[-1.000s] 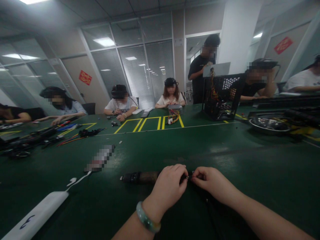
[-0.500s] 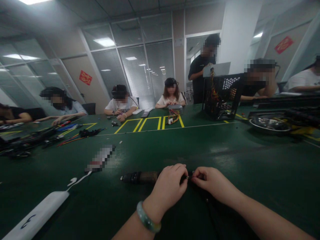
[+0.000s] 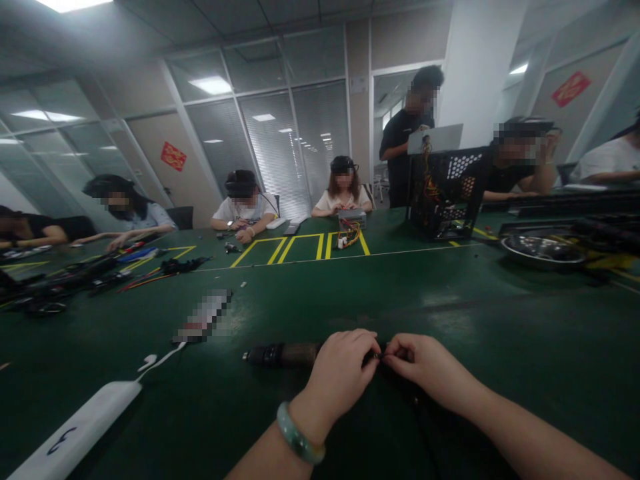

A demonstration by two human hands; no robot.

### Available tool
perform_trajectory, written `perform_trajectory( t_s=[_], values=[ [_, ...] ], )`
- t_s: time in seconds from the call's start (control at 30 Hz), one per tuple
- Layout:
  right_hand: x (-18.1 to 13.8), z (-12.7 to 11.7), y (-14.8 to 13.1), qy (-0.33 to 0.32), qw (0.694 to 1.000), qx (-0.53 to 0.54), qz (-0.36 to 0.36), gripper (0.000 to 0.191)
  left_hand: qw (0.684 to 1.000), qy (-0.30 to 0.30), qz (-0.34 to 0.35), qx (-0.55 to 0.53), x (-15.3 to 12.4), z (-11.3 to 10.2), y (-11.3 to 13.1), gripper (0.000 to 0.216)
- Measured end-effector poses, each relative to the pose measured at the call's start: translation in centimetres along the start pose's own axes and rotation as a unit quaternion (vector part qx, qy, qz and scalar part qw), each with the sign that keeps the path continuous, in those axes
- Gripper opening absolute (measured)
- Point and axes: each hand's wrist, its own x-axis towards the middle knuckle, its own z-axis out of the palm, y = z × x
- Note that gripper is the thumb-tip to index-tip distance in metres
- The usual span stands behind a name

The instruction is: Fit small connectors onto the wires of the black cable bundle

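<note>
A dark power drill lies on its side on the green table, its chuck pointing left. My left hand covers the rear part of it, thumb and fingers pinched together at a tiny shiny piece. Right beside that, my right hand is also closed in a pinch, its fingertips almost meeting those of the left. What either pinch holds is too small and dark to name. A dark cord runs below the hands toward me.
On the left, a white power bank is cabled to a phone. Tangled black cables and parts lie farther left. A black computer case and a metal bowl stand at the right. Several people sit around the table.
The whole view has shifted slightly to the right. Both hands stay pinched at the same place, with only a tiny movement of the fingertips. The drill lies as before.
</note>
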Motion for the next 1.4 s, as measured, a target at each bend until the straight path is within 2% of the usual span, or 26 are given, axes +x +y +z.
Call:
perform_trajectory(
  t_s=[0.33, 0.6, 0.87, 1.07, 1.4],
  values=[
    [0.19, 0.16, 0.35, 0.001, 1.0, 0.009, 0.002, 0.014, 1.0, 0.007, -0.029, 0.009, -0.03, -0.1, 0.11, 0.018],
    [0.31, 0.24, 0.55, 0.006, 1.0, -0.004, -0.004, 0.014, 1.0, 0.004, -0.009, 0.003, 0.01, 0.15, -0.11, 0.011],
    [0.3, 0.15, 0.5, 0.005, 1.0, 0.002, 0.001, 0.014, 1.0, 0.007, -0.013, 0.001, -0.03, -0.08, 0.05, 0.022],
    [0.17, -0.01, 0.45, 0.003, 1.0, -0.001, 0.002, 0.013, 1.0, 0.008, -0.018, 0.004, -0.14, 0.23, -0.13, 0.013],
    [0.22, 0.07, 0.51, 0.002, 1.0, -0.012, -0.001, 0.013, 1.0, 0.006, -0.001, 0.004, 0.03, 0.23, -0.15, 0.014]
  ],
)
